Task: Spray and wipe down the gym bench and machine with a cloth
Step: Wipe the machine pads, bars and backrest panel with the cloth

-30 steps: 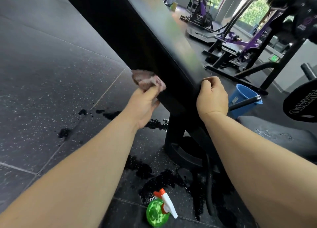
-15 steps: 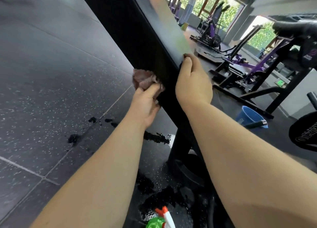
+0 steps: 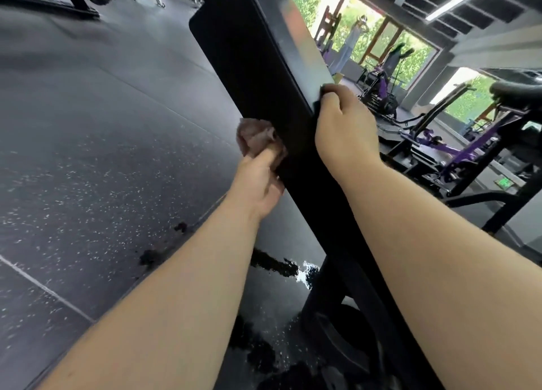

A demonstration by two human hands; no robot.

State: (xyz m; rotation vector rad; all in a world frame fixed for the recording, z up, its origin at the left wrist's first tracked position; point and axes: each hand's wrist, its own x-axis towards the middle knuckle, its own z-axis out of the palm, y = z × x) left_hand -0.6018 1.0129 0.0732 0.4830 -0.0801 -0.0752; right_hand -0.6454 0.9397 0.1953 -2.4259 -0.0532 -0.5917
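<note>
Forearms: both are seen bare and stretched forward from the lower edge; one is set on each side of the slanted pad
Wet patches [image 3: 275,265]: dark, glossy puddles are spread on the floor between the forearms and near the foot of the frame; smaller drops are scattered to the left
Support post [image 3: 325,298]: a black post is seen under the pad, standing on the floor beside the puddles; its base is partly hidden by the right forearm
Left hand [image 3: 258,184]: it is held against the pad's left side face; the fingers are curled round the cloth, with the thumb laid along it
Cloth [image 3: 253,136]: a crumpled pinkish-brown rag is gripped by the left hand and pressed against the black side of the pad, about halfway up its visible length
Right hand [image 3: 344,131]: it is placed a little higher, on the pad's right edge; the fingers [image 3: 334,92] are hooked over that edge and clenched on it
Bench pad [image 3: 252,67]: a long black pad is tilted up and away; its top face is shiny, with light reflected on it
Floor [image 3: 88,155]: dark speckled rubber tiles are laid with pale seams
Purple machines [image 3: 457,152]: black and purple gym frames are ranged well behind, to the right
Windows [image 3: 416,58]: greenery is shown beyond them; a standing figure [image 3: 350,42] is seen there, too small for detail
</note>
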